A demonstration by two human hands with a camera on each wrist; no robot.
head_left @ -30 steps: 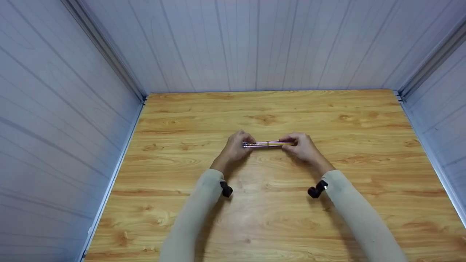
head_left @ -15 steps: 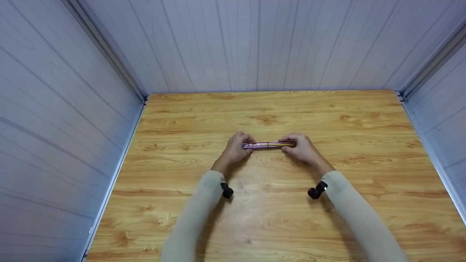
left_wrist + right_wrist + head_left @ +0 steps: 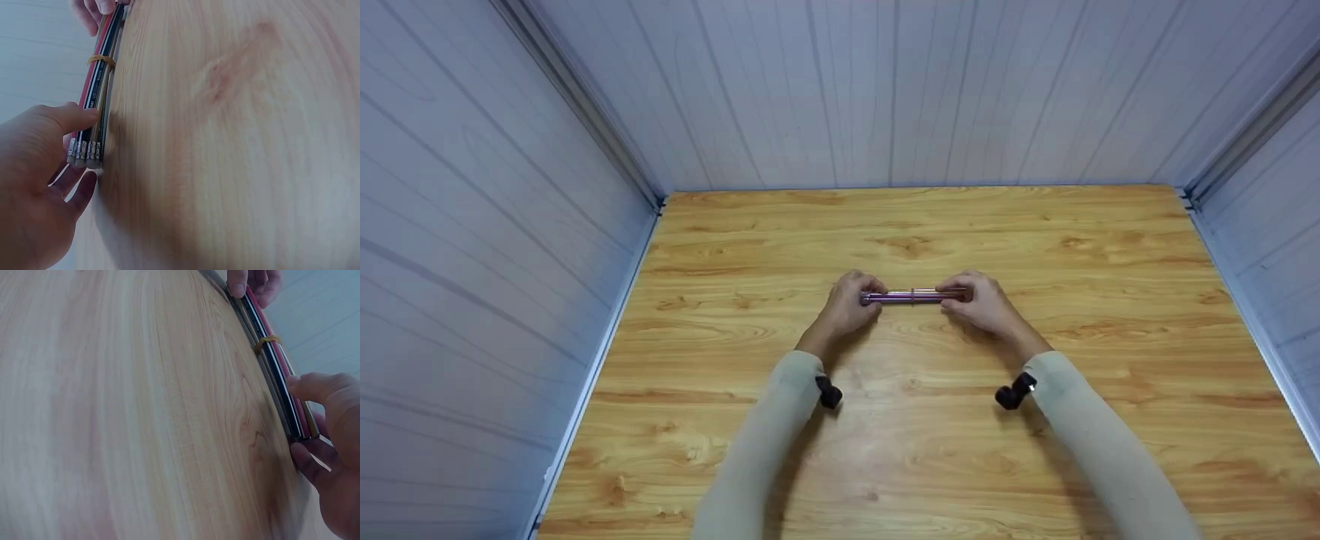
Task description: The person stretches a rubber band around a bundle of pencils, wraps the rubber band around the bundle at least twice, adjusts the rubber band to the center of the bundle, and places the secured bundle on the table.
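A bundle of pencils (image 3: pixel 900 298) lies crosswise between my two hands, close over the table. A tan rubber band (image 3: pixel 102 59) is wrapped round its middle. Red, dark striped and yellowish pencils show in the wrist views. My left hand (image 3: pixel 846 304) grips the end with the metal ferrules and erasers (image 3: pixel 84 152), thumb on top and fingers beneath. The opposite end is pinched by my right hand (image 3: pixel 984 306), its thumb (image 3: pixel 309 387) along the pencils in the right wrist view. Parts of the fingers are hidden behind the bundle.
The wood-grain table (image 3: pixel 885 435) spreads around both arms. Pale panelled walls stand at the back (image 3: pixel 840 97), left (image 3: pixel 472 262) and right (image 3: pixel 1275 225). A small black camera sits on the left wrist (image 3: pixel 829 393) and another on the right wrist (image 3: pixel 1015 391).
The bundle has turned about its length: a yellow pencil showed on top earlier, and reddish-purple ones show now. Both hands stay in nearly the same place.
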